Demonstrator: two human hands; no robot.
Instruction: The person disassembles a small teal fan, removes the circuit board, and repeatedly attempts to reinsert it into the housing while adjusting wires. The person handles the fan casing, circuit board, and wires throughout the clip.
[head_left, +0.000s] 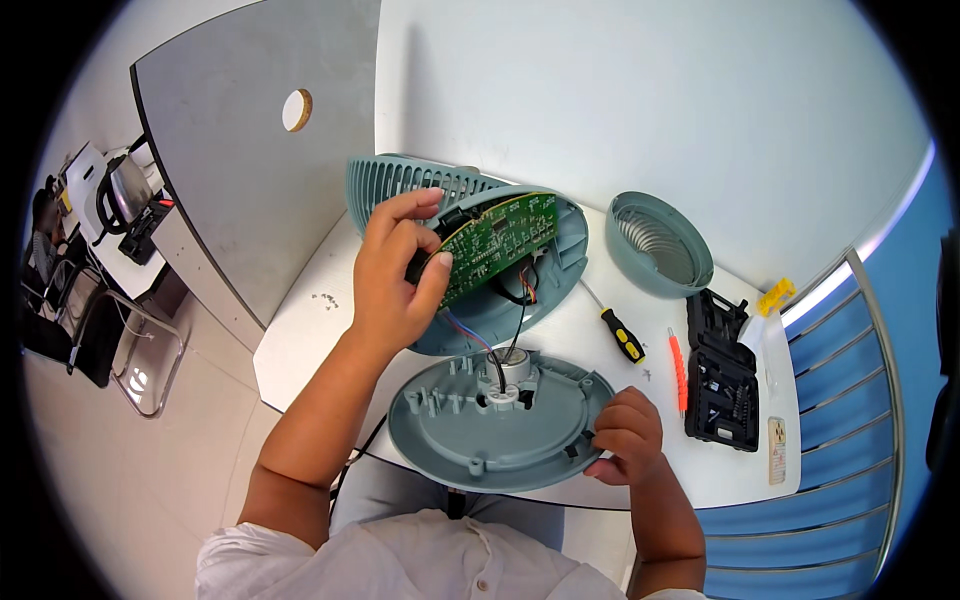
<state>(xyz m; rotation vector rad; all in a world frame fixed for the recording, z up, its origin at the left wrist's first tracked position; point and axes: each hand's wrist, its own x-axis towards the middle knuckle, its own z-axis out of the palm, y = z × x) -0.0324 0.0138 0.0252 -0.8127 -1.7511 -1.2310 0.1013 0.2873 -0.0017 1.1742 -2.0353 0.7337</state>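
My left hand [392, 280] pinches the near left edge of a green circuit board [505, 240] between thumb and fingers. The board stands tilted in an opened grey-green plastic housing [572, 262], with a slotted grille [420, 185] behind it. Toward me lies an oval grey-green base cover [530, 445], inner side up, with posts and a round metal motor-like part [510, 367]. Wires [468, 330] run between cover and housing. At the right rim of the cover, my right hand [630, 435] grips the edge with curled fingers.
On the white table [600, 485] lie a yellow-black screwdriver [622, 336], an orange-red slim tool [678, 370] and an open black tool case [722, 390]. A round grey-green grille cover [660, 245] sits at the back right. Small screws [325, 300] lie at left. A metal railing [890, 400] borders the right.
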